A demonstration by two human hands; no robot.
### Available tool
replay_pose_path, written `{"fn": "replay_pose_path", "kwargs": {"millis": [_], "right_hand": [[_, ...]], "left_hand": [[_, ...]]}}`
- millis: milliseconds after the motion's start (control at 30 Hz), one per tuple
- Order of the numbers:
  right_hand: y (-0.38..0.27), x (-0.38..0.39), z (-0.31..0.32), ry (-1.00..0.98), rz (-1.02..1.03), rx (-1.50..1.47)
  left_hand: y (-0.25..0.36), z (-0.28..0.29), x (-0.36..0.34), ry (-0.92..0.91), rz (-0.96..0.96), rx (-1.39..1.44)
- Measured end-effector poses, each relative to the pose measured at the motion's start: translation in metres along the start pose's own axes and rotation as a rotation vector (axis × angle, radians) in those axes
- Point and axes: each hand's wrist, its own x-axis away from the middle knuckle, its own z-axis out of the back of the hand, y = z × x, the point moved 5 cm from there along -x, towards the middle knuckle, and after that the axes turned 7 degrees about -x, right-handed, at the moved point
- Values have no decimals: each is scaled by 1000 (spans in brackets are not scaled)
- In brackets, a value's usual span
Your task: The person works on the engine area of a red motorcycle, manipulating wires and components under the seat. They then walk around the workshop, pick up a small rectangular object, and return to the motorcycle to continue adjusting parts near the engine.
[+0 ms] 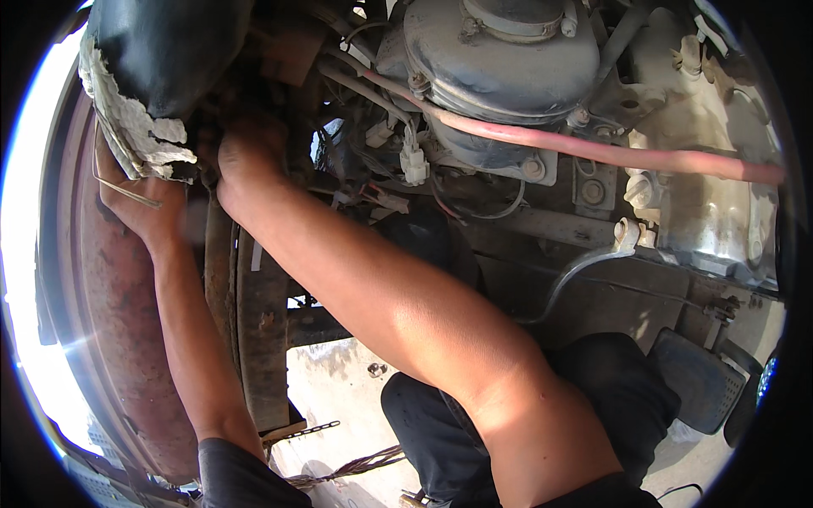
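Note:
Both my arms reach up into the upper left of a dusty engine bay. My left hand (148,199) is at the edge of a dark rounded part (169,51) with a torn whitish lining (135,127), beside the rusty red curved body (127,322). Its fingers are hidden behind the lining. My right hand (250,148) reaches into the shadow just right of the lining, under the dark part. The fingers there are lost in the dark, so what they touch does not show.
A faded red hose (542,140) crosses in front of a dusty round housing (500,68). Below it hang a white connector (413,161) and loose wiring. A grey metal casing (703,169) is at right, above a pedal (694,381). A wire bundle (364,461) lies low.

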Motion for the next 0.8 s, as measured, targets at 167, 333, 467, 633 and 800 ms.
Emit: {"fn": "replay_pose_path", "kwargs": {"millis": [167, 333, 467, 633, 800], "right_hand": [[-4, 2, -5, 19, 11, -94], [-2, -2, -3, 3, -7, -154], [-1, -3, -2, -11, -34, -137], [-4, -2, -3, -9, 11, -92], [-4, -6, -2, -38, 100, -76]], "left_hand": [[-2, -2, -2, -24, 26, -7], [1, -1, -2, -17, 13, 27], [3, -1, -1, -14, -5, 0], [1, -2, 0, 1, 6, -19], [-4, -2, 2, 18, 53, 59]]}}
